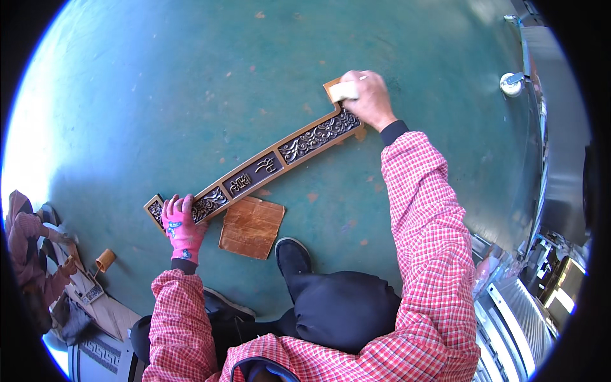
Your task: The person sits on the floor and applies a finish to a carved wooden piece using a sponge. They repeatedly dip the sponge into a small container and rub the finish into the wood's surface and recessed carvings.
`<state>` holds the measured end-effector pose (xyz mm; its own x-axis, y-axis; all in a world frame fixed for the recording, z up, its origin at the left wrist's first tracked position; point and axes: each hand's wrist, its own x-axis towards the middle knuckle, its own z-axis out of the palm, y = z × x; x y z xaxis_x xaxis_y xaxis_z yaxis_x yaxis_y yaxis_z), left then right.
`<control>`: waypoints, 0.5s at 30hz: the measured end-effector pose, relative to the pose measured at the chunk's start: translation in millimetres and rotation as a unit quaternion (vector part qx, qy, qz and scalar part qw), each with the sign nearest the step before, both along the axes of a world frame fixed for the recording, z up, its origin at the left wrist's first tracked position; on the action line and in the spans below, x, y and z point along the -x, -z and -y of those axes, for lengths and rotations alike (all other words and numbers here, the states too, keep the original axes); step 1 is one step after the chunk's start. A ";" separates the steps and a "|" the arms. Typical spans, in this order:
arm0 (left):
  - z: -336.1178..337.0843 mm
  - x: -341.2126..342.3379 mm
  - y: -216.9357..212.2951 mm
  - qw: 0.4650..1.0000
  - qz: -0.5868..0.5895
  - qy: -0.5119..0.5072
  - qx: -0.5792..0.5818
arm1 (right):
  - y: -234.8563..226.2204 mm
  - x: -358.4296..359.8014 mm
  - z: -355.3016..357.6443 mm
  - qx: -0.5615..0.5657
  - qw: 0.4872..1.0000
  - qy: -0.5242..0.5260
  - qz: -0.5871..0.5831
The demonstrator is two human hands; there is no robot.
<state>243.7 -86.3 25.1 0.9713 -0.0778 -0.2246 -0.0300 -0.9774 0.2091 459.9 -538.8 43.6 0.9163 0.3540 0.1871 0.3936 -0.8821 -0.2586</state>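
While left hand (pixel 183 232) clasps the bar (pixel 258 170), right hand (pixel 371 100) pinches a pad (pixel 344 91) at its far edge — wide floor (pixel 191 95) beyond.

A brown squarish sheet (pixel 252 228) lies on the green floor (pixel 159 121), a brown cup-shaped object (pixel 105 260) shows at left near another person (pixel 27 232), and a white caster wheel (pixel 511 85) stands at upper right.

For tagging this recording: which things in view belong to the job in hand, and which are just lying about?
Job:
ornate panel, under the left hand
white pad, in the right hand

Apparently lying about:
brown square sheet
brown cup-shaped object
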 end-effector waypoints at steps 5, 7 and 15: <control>1.9 -0.4 -2.2 1.000 0.005 0.006 0.002 | -7.2 28.2 23.3 -0.009 0.994 0.084 -0.063; -0.8 -0.3 1.2 1.000 0.003 0.009 0.003 | -3.0 35.5 28.3 0.023 0.997 0.064 -0.029; -1.1 1.1 2.0 1.000 -0.005 0.001 0.003 | -9.4 39.0 39.6 0.062 0.994 0.092 0.010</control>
